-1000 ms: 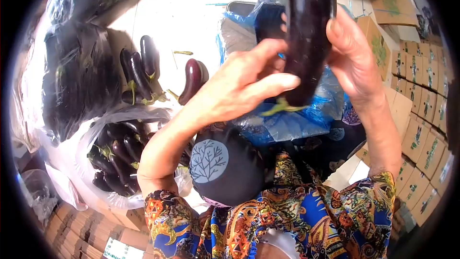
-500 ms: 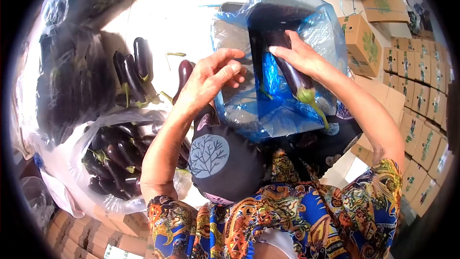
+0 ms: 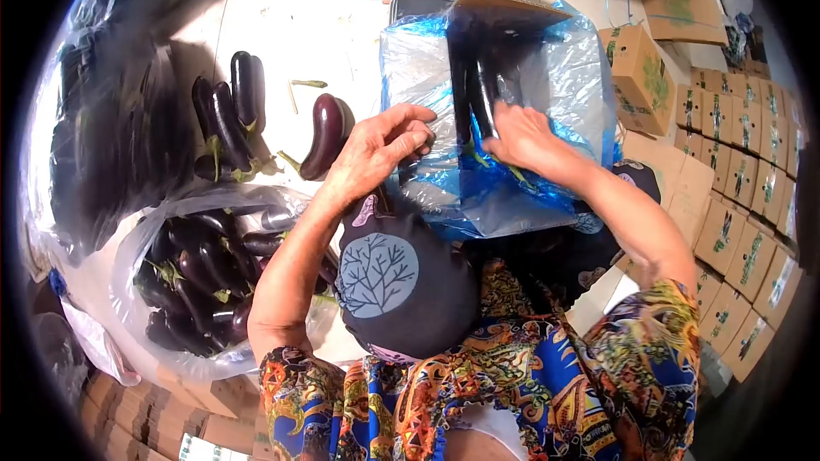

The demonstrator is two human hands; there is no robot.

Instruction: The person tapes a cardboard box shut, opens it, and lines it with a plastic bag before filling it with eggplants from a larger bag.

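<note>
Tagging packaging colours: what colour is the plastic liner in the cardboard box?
The plastic liner is translucent blue, seen best in the head view.

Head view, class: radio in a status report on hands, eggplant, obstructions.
Left hand open at blue liner edge. Right hand on eggplant inside lined box. Nothing blocking box.

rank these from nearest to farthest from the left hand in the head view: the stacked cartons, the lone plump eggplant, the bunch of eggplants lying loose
1. lone plump eggplant, just to the left of the left hand.
2. bunch of eggplants, further out on the left, past the lone one.
3. stacked cartons, far off at the right edge.
</note>
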